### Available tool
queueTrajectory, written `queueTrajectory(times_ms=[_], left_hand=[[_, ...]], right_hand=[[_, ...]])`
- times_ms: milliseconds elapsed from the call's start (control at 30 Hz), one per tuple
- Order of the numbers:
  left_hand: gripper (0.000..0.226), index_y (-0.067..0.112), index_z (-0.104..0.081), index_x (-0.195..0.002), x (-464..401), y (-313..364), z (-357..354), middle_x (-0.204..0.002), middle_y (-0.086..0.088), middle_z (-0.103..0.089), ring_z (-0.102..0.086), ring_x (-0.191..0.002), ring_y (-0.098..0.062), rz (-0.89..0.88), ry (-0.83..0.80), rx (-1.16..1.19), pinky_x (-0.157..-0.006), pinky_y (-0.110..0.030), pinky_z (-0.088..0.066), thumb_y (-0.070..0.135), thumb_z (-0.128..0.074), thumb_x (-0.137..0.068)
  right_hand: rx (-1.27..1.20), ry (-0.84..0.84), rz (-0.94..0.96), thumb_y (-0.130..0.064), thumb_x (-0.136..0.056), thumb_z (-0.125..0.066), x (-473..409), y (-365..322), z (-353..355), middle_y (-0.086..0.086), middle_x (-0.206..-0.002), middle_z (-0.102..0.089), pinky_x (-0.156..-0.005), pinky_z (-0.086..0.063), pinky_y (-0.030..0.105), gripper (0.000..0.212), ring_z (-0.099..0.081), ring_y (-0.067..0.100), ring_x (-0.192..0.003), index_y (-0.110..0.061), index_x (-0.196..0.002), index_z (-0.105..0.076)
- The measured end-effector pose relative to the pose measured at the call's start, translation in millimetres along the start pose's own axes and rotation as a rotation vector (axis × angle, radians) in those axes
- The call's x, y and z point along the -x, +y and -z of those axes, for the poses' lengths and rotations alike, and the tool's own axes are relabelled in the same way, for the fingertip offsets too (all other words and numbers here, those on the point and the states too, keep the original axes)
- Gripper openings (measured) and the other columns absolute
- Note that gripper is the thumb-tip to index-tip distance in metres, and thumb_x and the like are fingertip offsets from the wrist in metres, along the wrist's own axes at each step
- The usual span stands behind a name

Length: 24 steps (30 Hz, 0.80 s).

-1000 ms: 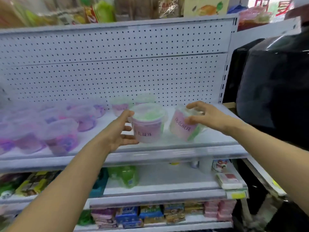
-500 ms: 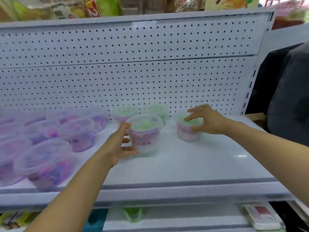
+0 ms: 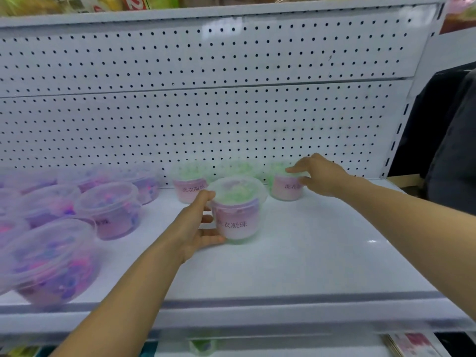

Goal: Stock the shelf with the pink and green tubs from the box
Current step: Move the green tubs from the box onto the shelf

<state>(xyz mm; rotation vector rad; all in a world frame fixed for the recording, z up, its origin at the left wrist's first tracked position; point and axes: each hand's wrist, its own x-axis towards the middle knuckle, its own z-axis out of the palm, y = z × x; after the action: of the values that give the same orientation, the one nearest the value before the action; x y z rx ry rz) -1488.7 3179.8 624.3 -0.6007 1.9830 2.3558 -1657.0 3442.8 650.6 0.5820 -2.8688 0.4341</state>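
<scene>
Left hand (image 3: 197, 228) grasps the front tub (image 3: 237, 208): thumb up at its rim, fingers curled under its left side, base down on the shelf (image 3: 296, 266). A second ago this tub sat near the shelf's front lip; half a second ago it was further in; now it stands just ahead of the back row. Right hand (image 3: 319, 175) has gone from holding the right tub (image 3: 286, 186) tilted near the front to setting it upright at the back; its fingers now lie over that lid with the thumb against the side, so contact is not yet broken. Whether the fingers clamp or merely rest, I cannot tell. Judgement: both tubs are at or near their places, and what remains is letting go and fetching more from the box, which is out of view. Count, pink-and-green tubs: one under the left hand; beyond its fingertips the left back tub (image 3: 189, 188); a blurred middle back tub (image 3: 238, 170) behind the front one; the right tub under the right hand. Four total. Left of the left forearm, purple tubs (image 3: 110, 210): at least seven, blurred, exact count uncertain.
</scene>
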Motion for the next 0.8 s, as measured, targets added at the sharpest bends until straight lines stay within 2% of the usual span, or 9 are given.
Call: queueTrajectory(times_ms=[100,200,267,300,400,500,600,667,800], left_hand=[[0.043,0.007,-0.052,-0.11,5.6,1.2,-5.0,-0.11,-0.018,-0.05,-0.063,-0.092,-0.04,-0.001,-0.005,-0.005,-0.083,-0.055,-0.055,0.044,-0.058,-0.087],[0.043,0.007,-0.053,-0.11,11.7,2.4,-11.5,-0.107,-0.016,-0.049,-0.063,-0.088,-0.039,-0.003,-0.009,-0.007,-0.082,-0.053,-0.056,0.044,-0.058,-0.088],[0.046,0.007,-0.053,-0.112,15.5,2.5,-19.0,-0.107,-0.016,-0.049,-0.064,-0.087,-0.038,0.005,-0.008,-0.008,-0.08,-0.051,-0.057,0.045,-0.058,-0.087],[0.047,0.007,-0.054,-0.113,17.3,2.3,-24.4,-0.108,-0.017,-0.05,-0.064,-0.087,-0.038,0.007,-0.016,-0.004,-0.079,-0.051,-0.057,0.046,-0.059,-0.086],[0.048,0.009,-0.055,-0.113,23.8,1.3,-47.3,-0.111,-0.018,-0.05,-0.065,-0.085,-0.038,0.018,-0.066,-0.01,-0.079,-0.05,-0.058,0.047,-0.061,-0.085],[0.049,0.01,-0.056,-0.114,30.6,-1.1,-73.1,-0.112,-0.018,-0.049,-0.064,-0.083,-0.036,0.046,-0.151,-0.056,-0.079,-0.048,-0.058,0.05,-0.059,-0.086],[0.053,0.012,-0.053,-0.12,35.0,-5.0,-96.8,-0.115,-0.015,-0.051,-0.066,-0.085,-0.033,0.047,-0.257,-0.197,-0.083,-0.045,-0.057,0.055,-0.051,-0.09],[0.053,0.02,-0.052,-0.122,31.6,-9.8,-108.4,-0.117,-0.004,-0.051,-0.064,-0.091,-0.024,-0.096,-0.203,-0.442,-0.087,-0.043,-0.055,0.06,-0.046,-0.088],[0.048,0.028,-0.05,-0.13,5.5,-14.1,-121.0,-0.139,0.007,-0.041,-0.041,-0.126,-0.012,-0.687,0.009,-1.011,-0.096,-0.032,-0.042,0.052,-0.052,-0.089]], right_hand=[[0.14,-0.061,0.082,-0.038,-0.09,-0.056,12.5,-9.5,5.2,0.001,-0.153,-0.024,-0.103,-0.035,0.044,0.056,-0.023,0.027,-0.138,-0.037,-0.142,-0.034],[-0.167,0.083,0.204,-0.047,-0.09,-0.054,43.7,-34.0,15.2,-0.002,-0.156,-0.016,-0.113,-0.025,0.043,0.064,-0.008,0.016,-0.143,-0.032,-0.146,-0.029],[-0.376,0.115,0.313,-0.052,-0.086,-0.057,71.1,-52.5,19.8,-0.008,-0.152,-0.026,-0.115,-0.022,0.035,0.062,-0.012,0.008,-0.141,-0.035,-0.142,-0.037],[-0.384,0.102,0.381,-0.054,-0.082,-0.061,85.1,-60.9,20.8,-0.01,-0.149,-0.03,-0.113,-0.024,0.032,0.062,-0.016,0.005,-0.139,-0.037,-0.139,-0.042],[-0.147,0.135,0.539,-0.06,-0.077,-0.063,110.5,-68.9,13.6,-0.01,-0.139,-0.047,-0.099,-0.04,0.033,0.062,-0.036,0.009,-0.129,-0.035,-0.133,-0.051],[-0.099,0.23,0.502,-0.057,-0.083,-0.051,124.0,-47.4,14.1,-0.013,-0.125,-0.059,-0.082,-0.05,0.038,0.05,-0.049,0.011,-0.115,-0.033,-0.126,-0.057],[-0.154,0.288,0.431,-0.056,-0.086,-0.048,140.8,-11.3,17.7,-0.024,-0.115,-0.057,-0.08,-0.052,0.035,0.044,-0.049,0.004,-0.109,-0.035,-0.123,-0.058],[-0.183,0.307,0.374,-0.058,-0.085,-0.046,148.8,11.9,16.9,-0.028,-0.11,-0.053,-0.08,-0.052,0.036,0.044,-0.049,0.002,-0.106,-0.035,-0.121,-0.059],[-0.156,0.358,0.261,-0.046,-0.086,-0.057,148.4,57.0,13.8,-0.016,-0.121,-0.06,-0.085,-0.052,0.039,0.037,-0.051,0.009,-0.114,-0.033,-0.12,-0.063]])
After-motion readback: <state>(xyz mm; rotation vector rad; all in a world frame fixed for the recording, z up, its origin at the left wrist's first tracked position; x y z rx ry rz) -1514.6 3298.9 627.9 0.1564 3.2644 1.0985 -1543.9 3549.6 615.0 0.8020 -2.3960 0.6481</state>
